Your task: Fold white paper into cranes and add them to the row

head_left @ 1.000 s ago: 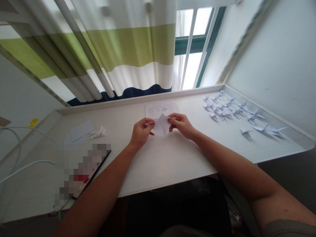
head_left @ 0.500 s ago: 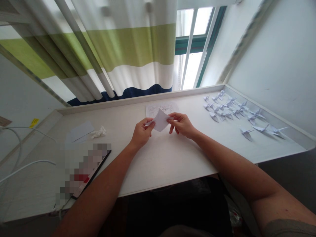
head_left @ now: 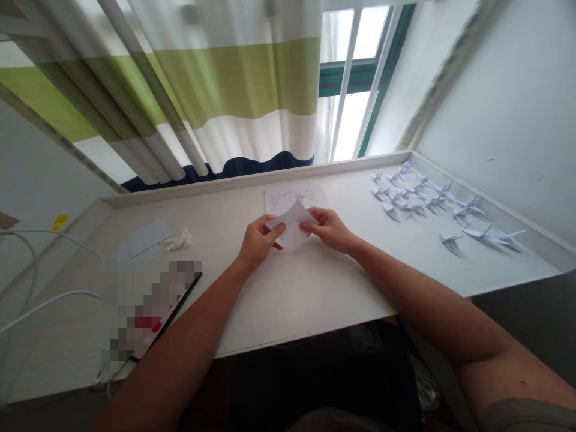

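A small white sheet of paper (head_left: 293,231) is held up over the middle of the desk, one corner pointing away from me. My left hand (head_left: 261,241) pinches its left side, thumb on top and fingers underneath. On the opposite side my right hand (head_left: 330,229) grips it the same way, its fingertips mostly hidden behind the sheet. Just beyond lies a flat printed or written sheet (head_left: 288,198), partly covered by the held paper. Over on the right stand several folded white paper cranes (head_left: 407,195).
Loose white paper sheets (head_left: 146,237) and a crumpled tissue (head_left: 179,240) lie on the left of the white desk (head_left: 288,318). Nearer me is a pixelated flat object with a dark edge (head_left: 166,318). White cables (head_left: 54,297) cross the left side. Curtains (head_left: 234,90) hang behind the raised rim.
The paper now lies more open and wider between my hands. My right hand's fingers have tucked under it, and its thumb has moved inward onto the sheet.
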`<state>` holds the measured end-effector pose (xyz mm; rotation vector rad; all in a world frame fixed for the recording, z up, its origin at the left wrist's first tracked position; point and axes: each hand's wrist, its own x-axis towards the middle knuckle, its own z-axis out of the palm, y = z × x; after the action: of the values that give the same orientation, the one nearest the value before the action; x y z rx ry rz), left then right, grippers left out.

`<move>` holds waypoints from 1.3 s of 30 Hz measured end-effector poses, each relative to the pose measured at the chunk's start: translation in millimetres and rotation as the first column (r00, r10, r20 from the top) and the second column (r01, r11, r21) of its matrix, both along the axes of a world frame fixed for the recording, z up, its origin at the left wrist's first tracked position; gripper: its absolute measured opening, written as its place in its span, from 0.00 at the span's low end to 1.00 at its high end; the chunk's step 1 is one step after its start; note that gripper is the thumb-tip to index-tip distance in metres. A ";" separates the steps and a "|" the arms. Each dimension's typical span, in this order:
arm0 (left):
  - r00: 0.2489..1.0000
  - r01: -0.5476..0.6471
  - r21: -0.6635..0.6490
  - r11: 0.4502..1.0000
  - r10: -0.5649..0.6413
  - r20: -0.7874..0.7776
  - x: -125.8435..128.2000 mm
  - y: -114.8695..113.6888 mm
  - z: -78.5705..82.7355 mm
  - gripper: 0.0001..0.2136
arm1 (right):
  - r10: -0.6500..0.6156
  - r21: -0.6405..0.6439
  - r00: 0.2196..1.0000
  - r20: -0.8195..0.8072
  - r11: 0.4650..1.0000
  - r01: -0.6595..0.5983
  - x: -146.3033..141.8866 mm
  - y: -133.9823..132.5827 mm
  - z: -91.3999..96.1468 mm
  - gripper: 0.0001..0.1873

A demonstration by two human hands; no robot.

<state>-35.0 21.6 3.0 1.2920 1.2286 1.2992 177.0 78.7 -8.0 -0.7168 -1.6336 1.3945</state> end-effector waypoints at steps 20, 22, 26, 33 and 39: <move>0.971 0.101 0.368 0.924 -0.011 -0.239 -2.9 -4.4 -2.1 0.20 | 0.021 -0.361 0.970 -0.244 0.926 -0.111 3.6 -5.4 15.0 0.22; 0.992 0.107 0.299 0.948 -0.082 -0.095 -1.8 -4.1 -1.9 0.21 | 0.036 -0.350 0.969 -0.244 0.929 -0.122 4.7 -5.3 14.4 0.22; 0.975 0.162 0.194 0.967 -0.188 0.119 -2.1 -3.1 0.2 0.20 | 0.060 -0.311 0.970 -0.237 0.941 -0.134 7.3 -5.7 17.8 0.19; 0.958 0.227 0.063 0.972 -0.235 0.164 3.6 -6.8 1.2 0.22 | 0.146 -0.339 0.971 -0.188 0.919 -0.203 7.4 -9.2 18.8 0.08; 0.954 0.185 0.070 0.980 -0.197 0.226 5.3 -5.6 0.2 0.26 | 0.077 -0.308 0.975 -0.208 0.941 -0.139 3.2 -9.6 15.9 0.20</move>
<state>-29.7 15.9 3.1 1.2209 0.8914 1.3038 180.2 69.1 7.9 -0.6566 -1.3253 1.7784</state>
